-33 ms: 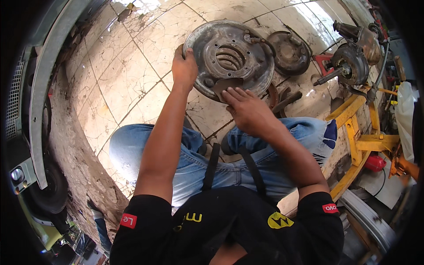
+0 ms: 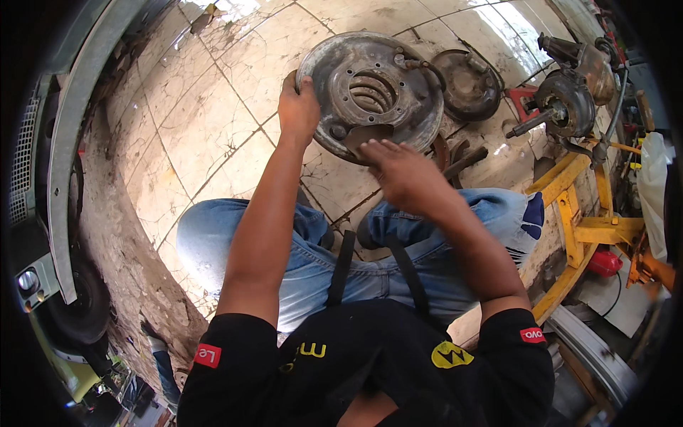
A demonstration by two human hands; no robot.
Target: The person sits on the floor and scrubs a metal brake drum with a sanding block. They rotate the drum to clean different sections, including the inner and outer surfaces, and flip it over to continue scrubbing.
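A round metal brake backing plate [image 2: 414, 107], dirty grey with a large center hole and several bolt holes, is held up above the tiled floor. My left hand [image 2: 299, 110] grips its left rim, thumb on the face and fingers behind. At its lower edge my right hand [image 2: 405, 174] presses a dark piece of sandpaper [image 2: 370, 134] against the face. The fingers lie over the sheet, so part of it is hidden. Through the center hole a coil spring [image 2: 370, 99] shows.
A second, darker backing plate [image 2: 466, 85] lies behind on the floor, with curved brake shoes [image 2: 466, 160] nearer. To the right stand a hub assembly with a shaft [image 2: 562, 107] and a yellow metal stand [image 2: 569, 213]. Along the left runs a vehicle's metal bumper [image 2: 78, 135].
My right hand has slid slightly to the right along the plate's lower edge, with the sandpaper. The plate and my left hand have hardly moved.
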